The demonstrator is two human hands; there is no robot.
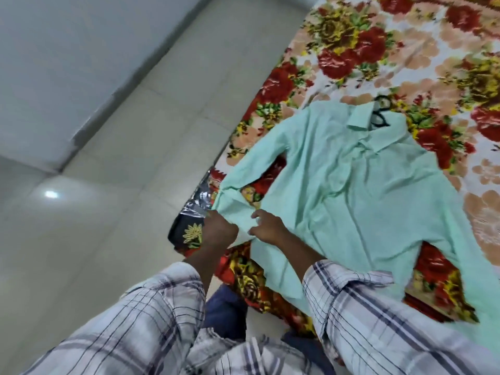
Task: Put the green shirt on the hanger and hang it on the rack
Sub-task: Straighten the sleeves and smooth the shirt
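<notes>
I see the hanger [381, 115] already inside the green shirt [351, 185] on the bed [351, 50]; my left hand [217, 231] and right hand [267, 226] pinch its cuff; hanging remains.

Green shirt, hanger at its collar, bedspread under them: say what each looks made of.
Green shirt: thin woven cloth, likely cotton or a blend, matte; it creases softly and lies flat.
Hanger: only black loops show at the collar; smooth, probably plastic or coated wire, too little visible to settle.
Bedspread: thick plush fabric with a printed floral pattern; slight sheen on the pile suggests synthetic fleece.
</notes>
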